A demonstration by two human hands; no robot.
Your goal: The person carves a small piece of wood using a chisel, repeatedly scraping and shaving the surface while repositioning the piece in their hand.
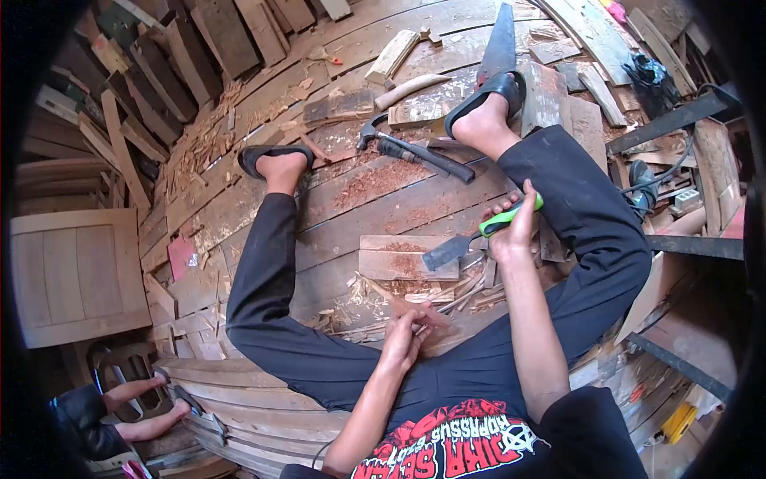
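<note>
My right hand is wrapped round the green and black handle of a wide chisel, its flat blade pointing left over the floor. Between my legs, my left hand is closed on a thin, pointed wood piece. A flat board with reddish shavings on it lies under and beside the chisel blade. Thin wood strips are scattered just past my left hand. Farther forward, a claw hammer rests on the planks between my feet.
A handsaw leans by my right foot, near a wood block. Stacked timber lines the back left, and a wooden panel stands at left. Another person's legs show at lower left. Metal bars jut in at right.
</note>
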